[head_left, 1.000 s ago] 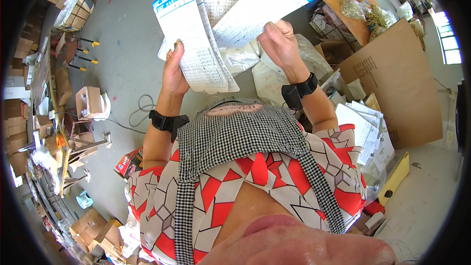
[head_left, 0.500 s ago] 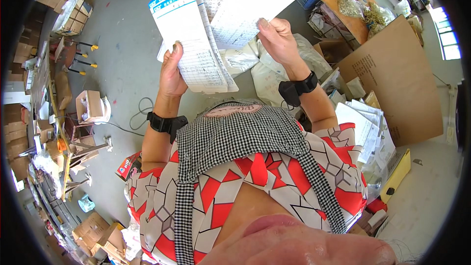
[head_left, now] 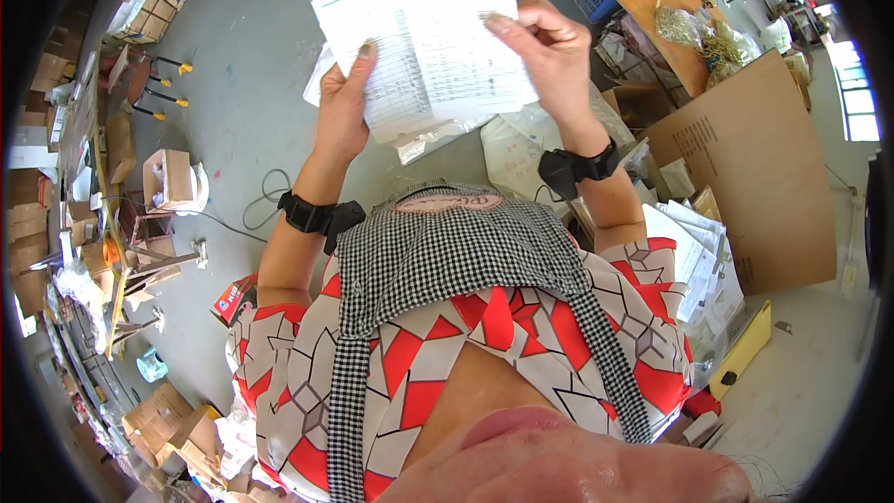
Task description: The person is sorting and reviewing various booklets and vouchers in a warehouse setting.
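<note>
A person in a black-and-white checked apron over a red, white and grey geometric-print top holds a sheaf of printed paper forms [head_left: 424, 33] up in front of the chest, above a grey concrete floor [head_left: 233, 112]. The left hand [head_left: 343, 107] is closed on the sheaf's lower left edge, thumb pressed flat on the front sheet. The right hand [head_left: 549, 56] pinches the right edge of a thin white sheet between thumb and curled fingers. The sheets are rectangular, ruled with fine tables, and one carries a blue band at the top. Each wrist wears a black strap with a boxy black device. Clear plastic bags [head_left: 521, 144] lie crumpled on the floor below the papers. A large flat sheet of brown cardboard [head_left: 754, 168] leans at right, beside a loose stack of white papers [head_left: 698, 251].
</note>
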Demonstrator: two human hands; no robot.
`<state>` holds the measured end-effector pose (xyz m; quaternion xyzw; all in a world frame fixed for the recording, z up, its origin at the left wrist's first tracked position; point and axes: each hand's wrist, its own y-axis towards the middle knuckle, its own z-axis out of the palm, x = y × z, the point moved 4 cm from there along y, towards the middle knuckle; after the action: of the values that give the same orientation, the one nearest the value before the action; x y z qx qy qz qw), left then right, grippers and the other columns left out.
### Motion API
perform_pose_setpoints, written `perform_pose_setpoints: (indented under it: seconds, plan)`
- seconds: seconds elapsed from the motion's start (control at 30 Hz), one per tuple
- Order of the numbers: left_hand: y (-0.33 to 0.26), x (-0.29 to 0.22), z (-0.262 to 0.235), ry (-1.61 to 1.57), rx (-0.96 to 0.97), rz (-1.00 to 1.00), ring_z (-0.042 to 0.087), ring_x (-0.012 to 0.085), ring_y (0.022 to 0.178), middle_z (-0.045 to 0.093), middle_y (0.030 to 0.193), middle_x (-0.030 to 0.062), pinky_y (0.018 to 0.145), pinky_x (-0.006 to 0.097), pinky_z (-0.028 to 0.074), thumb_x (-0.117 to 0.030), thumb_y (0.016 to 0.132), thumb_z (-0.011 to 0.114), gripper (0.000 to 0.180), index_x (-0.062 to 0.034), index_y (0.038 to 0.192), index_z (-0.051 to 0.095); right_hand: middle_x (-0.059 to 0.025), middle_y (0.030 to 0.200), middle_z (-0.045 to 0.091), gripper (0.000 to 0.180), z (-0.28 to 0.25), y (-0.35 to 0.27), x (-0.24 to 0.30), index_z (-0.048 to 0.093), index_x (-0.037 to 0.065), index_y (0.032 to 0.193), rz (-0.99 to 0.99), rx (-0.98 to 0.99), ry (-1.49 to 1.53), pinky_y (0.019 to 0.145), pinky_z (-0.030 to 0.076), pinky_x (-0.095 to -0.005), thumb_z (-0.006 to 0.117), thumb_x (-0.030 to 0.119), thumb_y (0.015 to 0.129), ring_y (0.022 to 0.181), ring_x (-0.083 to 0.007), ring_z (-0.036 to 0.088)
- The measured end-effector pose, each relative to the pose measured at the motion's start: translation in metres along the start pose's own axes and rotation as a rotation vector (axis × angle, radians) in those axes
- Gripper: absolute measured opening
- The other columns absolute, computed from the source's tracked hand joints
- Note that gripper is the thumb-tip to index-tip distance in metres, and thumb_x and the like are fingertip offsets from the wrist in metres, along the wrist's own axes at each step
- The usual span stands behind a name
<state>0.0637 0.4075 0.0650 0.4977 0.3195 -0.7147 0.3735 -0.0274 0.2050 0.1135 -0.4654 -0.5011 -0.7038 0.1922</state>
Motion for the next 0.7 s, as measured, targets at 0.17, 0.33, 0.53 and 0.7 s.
perform_pose_setpoints:
  seconds: [0.17,0.33,0.53,0.7]
  plan:
    - [-0.006,0.004,0.018,-0.128,0.012,-0.044,0.061,0.0134,0.086,0.062,0.098,0.0077,0.072,0.027,0.052,-0.027,0.091,0.05,0.03,-0.001,0.105,0.056,-0.0012,0.06,0.048,0.023,0.026,-0.01,0.004,0.057,0.002,0.062,-0.164,0.008,-0.412,0.04,0.031,-0.0213,0.077,0.012,0.067,0.046,-0.0059,0.04]
    - [-0.019,0.016,0.022,-0.119,-0.06,-0.039,0.062,0.0143,0.081,0.063,0.098,0.0095,0.068,0.028,0.054,-0.018,0.086,0.059,0.024,-0.0018,0.103,0.059,-0.0024,0.063,0.052,0.019,0.033,-0.014,0.005,0.061,0.002,0.067,-0.191,0.1,-0.45,0.041,0.035,-0.0223,0.076,0.013,0.067,0.046,-0.0077,0.043]
    - [-0.024,0.018,0.019,-0.312,-0.13,-0.074,0.063,0.0155,0.081,0.064,0.096,0.0086,0.069,0.029,0.054,-0.018,0.082,0.064,0.025,-0.0023,0.101,0.059,-0.0016,0.071,0.054,0.006,0.018,-0.005,-0.001,0.066,0.001,0.082,-0.165,0.038,-0.079,0.048,0.036,-0.019,0.066,0.003,0.077,0.058,-0.0051,0.046]
    - [-0.028,0.016,-0.006,-0.367,-0.208,-0.01,0.063,0.0172,0.083,0.063,0.097,0.0081,0.073,0.032,0.054,-0.019,0.081,0.064,0.027,-0.0036,0.103,0.059,0.0006,0.077,0.055,0.014,0.009,0.014,-0.011,0.063,0.002,0.094,-0.198,0.085,0.022,0.052,0.037,-0.0169,0.062,-0.001,0.08,0.061,-0.0035,0.046]
